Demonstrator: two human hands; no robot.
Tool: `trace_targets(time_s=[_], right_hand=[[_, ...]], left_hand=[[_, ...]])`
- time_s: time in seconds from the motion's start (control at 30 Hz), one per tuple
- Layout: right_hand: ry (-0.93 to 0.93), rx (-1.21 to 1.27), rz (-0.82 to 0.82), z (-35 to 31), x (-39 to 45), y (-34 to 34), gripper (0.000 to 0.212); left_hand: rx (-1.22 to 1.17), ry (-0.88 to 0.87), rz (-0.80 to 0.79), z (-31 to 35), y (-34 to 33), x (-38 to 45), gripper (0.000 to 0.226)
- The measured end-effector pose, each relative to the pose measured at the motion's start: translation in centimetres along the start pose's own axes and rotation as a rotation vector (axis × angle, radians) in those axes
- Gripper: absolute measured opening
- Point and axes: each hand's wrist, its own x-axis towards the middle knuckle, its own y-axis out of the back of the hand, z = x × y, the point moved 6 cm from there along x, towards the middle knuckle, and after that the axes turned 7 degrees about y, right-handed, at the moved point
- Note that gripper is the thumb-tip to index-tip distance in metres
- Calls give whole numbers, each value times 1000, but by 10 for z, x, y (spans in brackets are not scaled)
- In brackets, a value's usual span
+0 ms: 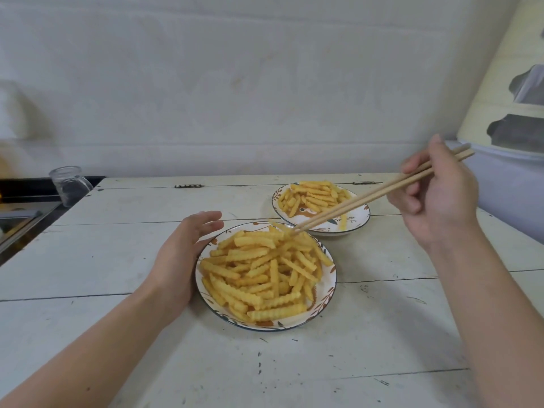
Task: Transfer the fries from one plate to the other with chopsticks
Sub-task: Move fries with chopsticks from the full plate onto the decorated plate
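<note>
The right hand [435,198] pinches a pair of chopsticks [379,192] in a closed grip. Their tips are at the far edge of the fries [265,266] heaped on the near plate [331,290]. The left hand [182,251] lies with relaxed, nearly straight fingers against the left rim of the near plate and holds nothing. The far plate [357,220] stands just behind the near plate, to its right, and carries a smaller pile.

The risk, I think, is that a ridged fry slips from the tips when it is carried over the gap and falls on the white desk [382,334]. A weak or off-centre pinch would cause this. Also, the near plate may slide if the left hand is loose.

I cannot tell if the tips already hold a fry. Left of the near plate, a clear glass [69,187] is blurred.
</note>
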Motion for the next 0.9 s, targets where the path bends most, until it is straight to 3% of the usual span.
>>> trace_targets(time_s=[0.17, 0.27, 0.4, 0.5, 0.6, 0.9], right_hand=[[-93, -3, -242, 5, -10, -18, 57], [-105, -70, -295, 8, -17, -26, 55], [6, -42, -32, 0, -7, -9, 54], [176, -411, 129, -7, 0, 12, 47], [287, -747, 167, -7, -2, 16, 49], [548, -1082, 59, -7, -6, -1, 77]], left_hand=[[-2, 5, 5, 0, 0, 0, 35], [-3, 4, 8, 0, 1, 0, 35], [-2, 11, 7, 0, 1, 1, 35], [-11, 16, 9, 0, -1, 0, 34], [-4, 9, 8, 0, -2, 0, 34], [-8, -4, 3, -1, -2, 0, 35]])
